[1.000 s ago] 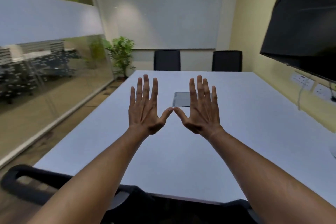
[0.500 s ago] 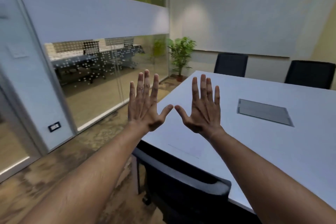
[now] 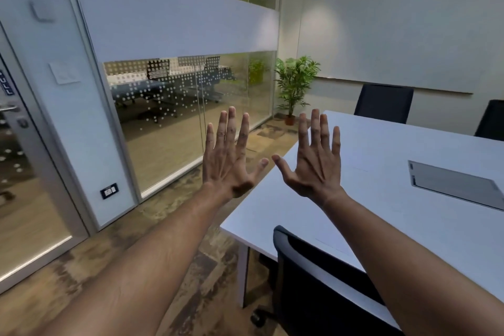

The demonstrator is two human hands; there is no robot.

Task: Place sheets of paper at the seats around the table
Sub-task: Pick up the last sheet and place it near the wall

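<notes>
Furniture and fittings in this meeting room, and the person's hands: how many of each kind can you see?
Black chairs: 3 (near chair, far chair, and a third cut off at the right edge)
White table: 1
Potted plant: 1
Hands, both open and holding nothing: 2 (left hand, right hand)
Total: 7

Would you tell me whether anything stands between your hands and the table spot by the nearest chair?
Nothing visible does. The left hand and right hand are empty; the black chair sits at the white table.
</notes>
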